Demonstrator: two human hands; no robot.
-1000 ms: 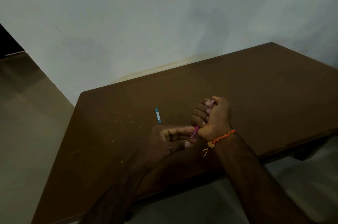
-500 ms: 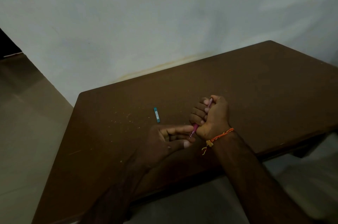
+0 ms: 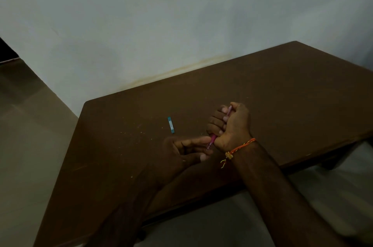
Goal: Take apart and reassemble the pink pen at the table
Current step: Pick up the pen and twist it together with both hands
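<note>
Wall (image 3: 161, 14): pale, matte plaster, with a yellowish stain line just above the table's far edge. Floor (image 3: 24, 125): dull tan, smooth, faint tile seams. Table (image 3: 262, 95): dark brown flat top, rounded far-left corner, matte surface with pale specks and light scuffs; one leg shows under the right edge.

Right hand (image 3: 232, 125): closed in a fist around the pen, fingers curled tight together, thumb side up, held just over the table near its front edge. Twisted orange and yellow thread band (image 3: 240, 148) on that wrist, knotted, loose ends hanging.

Left hand (image 3: 185, 152): palm up, fingers loosely extended and slightly spread, tips next to the pen's lower end; whether they touch it, cannot tell.

Pen (image 3: 212, 138): slim pink plastic cylinder, tilted, upper end showing above the fist, lower end tapering to a dark point below it.

Teal piece (image 3: 171, 125): short, narrow, straight-sided, with a pale label, flat on the table, left of both hands and apart from them.
</note>
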